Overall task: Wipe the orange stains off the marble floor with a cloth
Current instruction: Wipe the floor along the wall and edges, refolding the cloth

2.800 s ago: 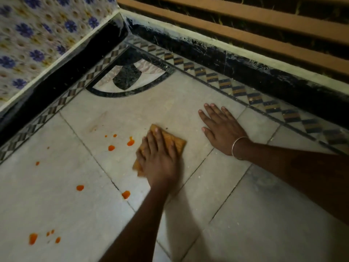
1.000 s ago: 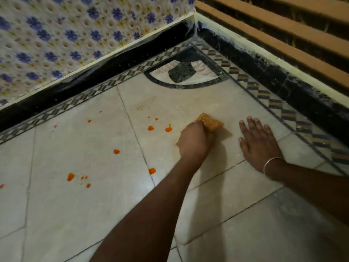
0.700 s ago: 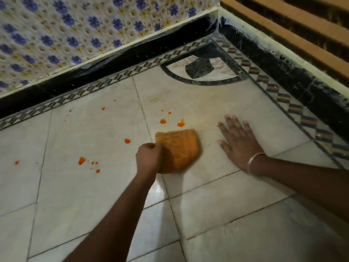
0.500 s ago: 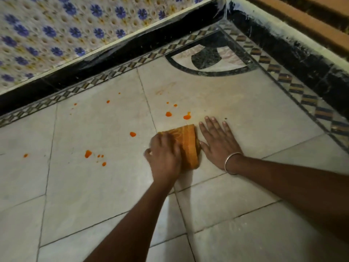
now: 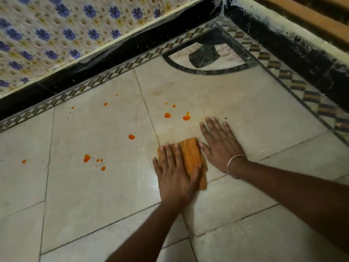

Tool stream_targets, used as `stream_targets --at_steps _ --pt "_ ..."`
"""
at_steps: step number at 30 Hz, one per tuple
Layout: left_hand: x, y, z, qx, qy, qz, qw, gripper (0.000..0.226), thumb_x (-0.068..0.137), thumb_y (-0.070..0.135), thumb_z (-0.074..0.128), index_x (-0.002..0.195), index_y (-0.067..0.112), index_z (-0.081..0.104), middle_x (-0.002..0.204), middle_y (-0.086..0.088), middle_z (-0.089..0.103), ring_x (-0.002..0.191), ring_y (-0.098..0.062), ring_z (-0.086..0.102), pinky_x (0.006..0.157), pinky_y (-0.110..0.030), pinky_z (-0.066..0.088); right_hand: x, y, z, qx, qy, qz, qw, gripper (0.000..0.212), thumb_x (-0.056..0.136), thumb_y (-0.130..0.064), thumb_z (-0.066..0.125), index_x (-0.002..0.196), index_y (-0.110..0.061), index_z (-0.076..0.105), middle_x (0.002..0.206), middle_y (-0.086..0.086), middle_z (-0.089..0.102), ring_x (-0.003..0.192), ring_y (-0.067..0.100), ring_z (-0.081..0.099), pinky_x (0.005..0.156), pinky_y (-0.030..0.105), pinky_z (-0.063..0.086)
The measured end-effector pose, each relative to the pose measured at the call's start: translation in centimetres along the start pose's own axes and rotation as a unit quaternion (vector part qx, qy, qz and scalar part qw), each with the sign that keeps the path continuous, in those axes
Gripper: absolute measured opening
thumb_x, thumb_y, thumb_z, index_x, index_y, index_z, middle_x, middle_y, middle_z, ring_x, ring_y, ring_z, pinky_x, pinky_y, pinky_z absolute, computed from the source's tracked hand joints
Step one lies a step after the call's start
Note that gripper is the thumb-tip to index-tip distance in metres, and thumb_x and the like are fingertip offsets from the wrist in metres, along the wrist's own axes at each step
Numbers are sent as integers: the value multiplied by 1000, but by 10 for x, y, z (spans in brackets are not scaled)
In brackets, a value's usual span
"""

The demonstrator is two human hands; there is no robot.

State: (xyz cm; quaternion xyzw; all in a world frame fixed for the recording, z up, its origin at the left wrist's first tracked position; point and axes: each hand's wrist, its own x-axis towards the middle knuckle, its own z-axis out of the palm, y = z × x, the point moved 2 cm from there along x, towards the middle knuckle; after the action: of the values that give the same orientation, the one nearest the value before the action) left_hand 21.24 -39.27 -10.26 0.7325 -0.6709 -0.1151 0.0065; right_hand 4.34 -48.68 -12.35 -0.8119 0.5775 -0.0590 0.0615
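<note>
My left hand (image 5: 175, 173) presses flat on a folded orange cloth (image 5: 191, 157) lying on the pale marble floor (image 5: 255, 114). My right hand (image 5: 221, 144), with a metal bangle at the wrist, rests flat and empty on the floor just right of the cloth. Two orange stains (image 5: 186, 117) sit a little beyond the cloth, with smaller dots past them. One stain (image 5: 131, 137) lies to the cloth's left, and a cluster of stains (image 5: 86, 158) lies farther left. A lone spot (image 5: 23, 161) is near the left edge.
A floral tiled wall (image 5: 56, 31) with a black skirting (image 5: 113, 53) runs along the left back. A black skirting (image 5: 302, 52) under wooden slats bounds the right. A checkered border strip and a curved black inlay (image 5: 205, 59) fill the corner.
My left hand has dragged the cloth back toward me, wiping off the stain that lay at the tile joint. My right hand has shifted left, beside the cloth. The view has swung left.
</note>
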Motion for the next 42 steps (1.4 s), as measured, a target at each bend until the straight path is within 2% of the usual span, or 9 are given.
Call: stream_targets --at_steps 5,9,13,16,24,27,31,38,42 --pt "48 -46 -12 5 19 -54 998 88 98 78 14 166 27 -9 175 -3 -13 160 -22 -18 127 -55 -13 0 1 0 -1 -1 -5 1000 70 100 -51 18 160 -15 20 168 11 17 156 27 12 125 51 10" --pt "-6 -58 -6 -13 34 -126 991 90 97 77 10 165 23 -14 175 -8 -13 160 -25 -19 128 -57 -7 0 -1 0 3 -1 -1 1000 71 100 -50 17 160 -13 21 167 12 19 155 27 13 125 51 11" --pt "-25 -6 8 -30 25 -67 997 93 97 79 10 164 22 -18 171 -8 -25 157 -26 -28 127 -51 -15 -1 -2 0 -6 -2 -2 1000 71 100 -50 14 160 -14 18 168 11 16 156 26 12 125 51 11" --pt "27 -7 -1 -6 37 -36 999 88 100 76 16 167 23 -7 174 -8 -13 160 -27 -18 128 -54 -11 0 -1 1 -6 1 -9 1000 70 100 -50 16 160 -13 20 167 12 18 155 27 14 126 50 11" --pt "-17 -69 -5 -27 57 -164 984 91 97 76 9 166 20 -9 175 -12 -9 161 -29 -14 128 -58 -3 0 -2 -1 -4 3 -2 1000 71 99 -50 15 160 -13 22 167 12 19 155 27 14 125 50 11" --pt "-31 -27 10 -32 38 -110 993 91 100 77 12 163 20 -20 171 -9 -25 157 -27 -27 127 -50 -15 -2 -3 -1 -12 2 -2 1000 71 100 -50 14 160 -13 21 167 13 18 155 27 14 125 51 11" --pt "31 -20 1 -1 58 -52 997 87 102 74 17 167 21 -3 174 -11 -9 161 -28 -14 128 -54 -10 0 -2 0 -11 2 -6 1000 71 100 -51 16 159 -12 24 167 13 20 154 28 17 125 51 12" --pt "-6 -70 -2 -14 103 -204 973 88 100 71 12 167 14 6 174 -18 5 161 -33 -2 127 -60 4 -2 0 -2 -7 -11 -5 1000 72 99 -51 15 160 -13 20 167 11 18 155 27 14 126 50 11" --pt "-45 -9 20 -23 76 -100 992 85 104 70 14 166 16 -6 172 -14 -15 159 -30 -19 128 -52 -10 -3 -1 -2 -12 -18 -4 1000 72 100 -51 16 160 -12 21 167 13 18 155 28 15 125 50 11"
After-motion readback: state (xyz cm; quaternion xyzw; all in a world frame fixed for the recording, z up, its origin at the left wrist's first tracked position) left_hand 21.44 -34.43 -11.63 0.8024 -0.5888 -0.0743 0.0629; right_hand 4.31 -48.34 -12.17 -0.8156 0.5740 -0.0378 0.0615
